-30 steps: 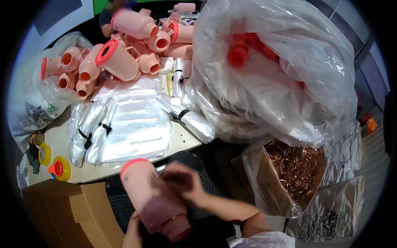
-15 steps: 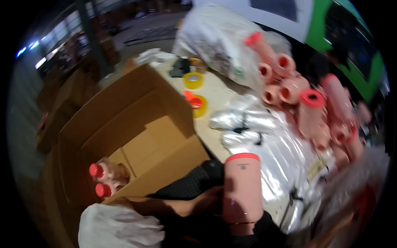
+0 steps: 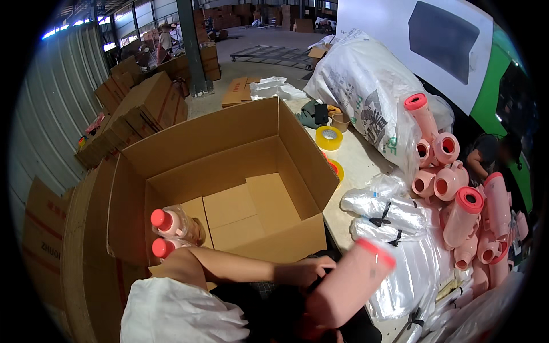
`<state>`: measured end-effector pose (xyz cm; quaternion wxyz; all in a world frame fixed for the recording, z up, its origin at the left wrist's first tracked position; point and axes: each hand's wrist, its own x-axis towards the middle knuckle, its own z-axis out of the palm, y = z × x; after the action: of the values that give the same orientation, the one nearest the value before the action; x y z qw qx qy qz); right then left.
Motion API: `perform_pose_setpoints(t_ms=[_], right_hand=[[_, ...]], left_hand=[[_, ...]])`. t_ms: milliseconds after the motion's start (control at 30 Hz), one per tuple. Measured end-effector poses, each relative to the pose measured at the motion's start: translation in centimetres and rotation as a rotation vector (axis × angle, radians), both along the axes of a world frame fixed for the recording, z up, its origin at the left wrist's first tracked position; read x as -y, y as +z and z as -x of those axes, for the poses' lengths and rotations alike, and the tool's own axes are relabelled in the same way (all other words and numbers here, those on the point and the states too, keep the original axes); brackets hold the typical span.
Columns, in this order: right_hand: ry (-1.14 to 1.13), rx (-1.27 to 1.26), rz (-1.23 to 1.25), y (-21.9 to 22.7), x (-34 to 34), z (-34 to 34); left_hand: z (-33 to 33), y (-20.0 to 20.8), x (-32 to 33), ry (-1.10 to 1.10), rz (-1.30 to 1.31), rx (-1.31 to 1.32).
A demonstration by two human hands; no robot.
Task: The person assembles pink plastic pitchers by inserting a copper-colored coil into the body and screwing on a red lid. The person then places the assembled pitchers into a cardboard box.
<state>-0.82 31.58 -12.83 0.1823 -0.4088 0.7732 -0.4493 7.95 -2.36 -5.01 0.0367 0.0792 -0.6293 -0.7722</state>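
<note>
A pink bottle (image 3: pixel 351 283) with a red end leans up and to the right in front of me, blurred by motion. My left hand (image 3: pixel 309 271) is close against its upper left side, fingers curled. Whether they grip the bottle or something dark beneath them is unclear. Only a sliver of skin, seemingly my right hand (image 3: pixel 339 337), shows under the bottle at the lower edge; its fingers are hidden. An open cardboard box (image 3: pixel 223 151) stands to the left, and my left forearm crosses its near side. Inside are pink bottles with red caps (image 3: pixel 162 219), in clear wrapping.
Clear plastic bags (image 3: pixel 409 274) tied with black bands lie on the table at right. Beyond them is a pile of pink bottles (image 3: pixel 457 214). Yellow tape (image 3: pixel 329 138) and a large white sack (image 3: pixel 366 86) lie farther back. Another person (image 3: pixel 486 154) is at the far right.
The bottle has swung from upright to leaning right. My left hand shows more clearly beside it. My view has shifted, so the box and table contents appear lower and farther right.
</note>
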Motion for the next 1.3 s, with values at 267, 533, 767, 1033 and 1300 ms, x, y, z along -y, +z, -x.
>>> perform_pose_setpoints(t_ms=[267,533,767,1033,1300], right_hand=[[-0.259,0.613,0.360,10.7,-1.6,4.8],[-0.100,0.513,0.172,9.3,-1.8,7.8],[0.000,0.381,0.104,10.1,4.2,9.1],[-0.128,0.628,0.164,8.4,-1.3,8.9],[-0.636,0.057,0.032,7.6,1.8,10.1]], left_hand=[[1.7,-5.5,-9.1,-0.519,0.632,-0.369],[11.7,-4.1,-3.2,0.194,0.577,-0.062],[23.0,-15.6,-0.2,0.140,1.147,-0.454],[25.2,-9.3,-7.0,0.168,0.796,0.050],[17.8,-5.5,-15.8,-0.231,-0.121,0.069]])
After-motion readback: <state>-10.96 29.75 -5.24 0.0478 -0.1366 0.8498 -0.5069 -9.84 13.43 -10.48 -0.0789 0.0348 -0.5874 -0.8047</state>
